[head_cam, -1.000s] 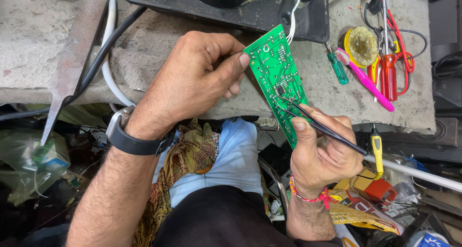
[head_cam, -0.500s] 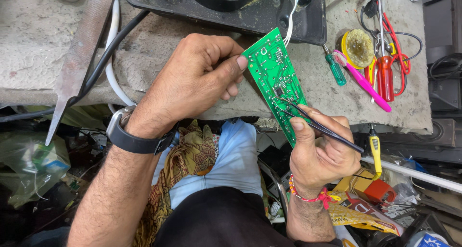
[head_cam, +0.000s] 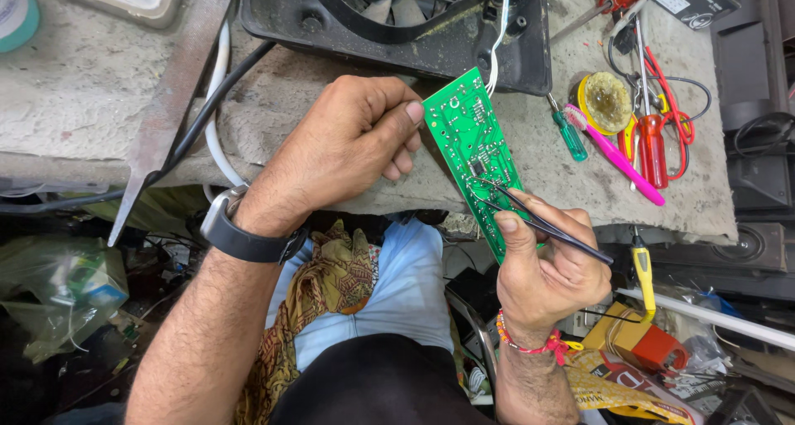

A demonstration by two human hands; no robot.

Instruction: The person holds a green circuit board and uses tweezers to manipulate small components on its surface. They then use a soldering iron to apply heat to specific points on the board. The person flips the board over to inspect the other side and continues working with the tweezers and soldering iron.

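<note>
Work surface: a rough grey bench top (head_cam: pixel 83 102), worn and cluttered, with its front edge running across the middle of the view and the person's lap below it.

Left section: a flat metal file (head_cam: pixel 170 102) lies aslant over the front edge, with a black cable (head_cam: pixel 240 73) and a white cable (head_cam: pixel 217 77) curving just beside it. This side has the most bare bench.

Centre: the left hand (head_cam: pixel 348 147), with a dark wristwatch (head_cam: pixel 236 230) on its wrist, is curled, thumb and fingertips pinching the upper left edge of a green circuit board (head_cam: pixel 464 131). The board is tilted, its top end near a black fan housing (head_cam: pixel 397 27) and tied to it by white wires (head_cam: pixel 497 36). Its lower end hangs past the bench edge, unsupported except by the hands.

The right hand (head_cam: pixel 551 272) is closed around black tweezers (head_cam: pixel 538 222), whose tips rest on the board's middle, at or beside a small dark chip. Whether they hold a part cannot be told.

Assessment: fine tweezer work on a board component is in hand. Any further move calls for a steady left-hand pinch and small tip travel, as the wires leave little slack.

Right section: a green screwdriver (head_cam: pixel 567 131), a round flux tin (head_cam: pixel 607 102), a pink toothbrush (head_cam: pixel 617 156) and red-handled cutters (head_cam: pixel 654 135) crowd the bench. Room for the right elbow is tight.
</note>
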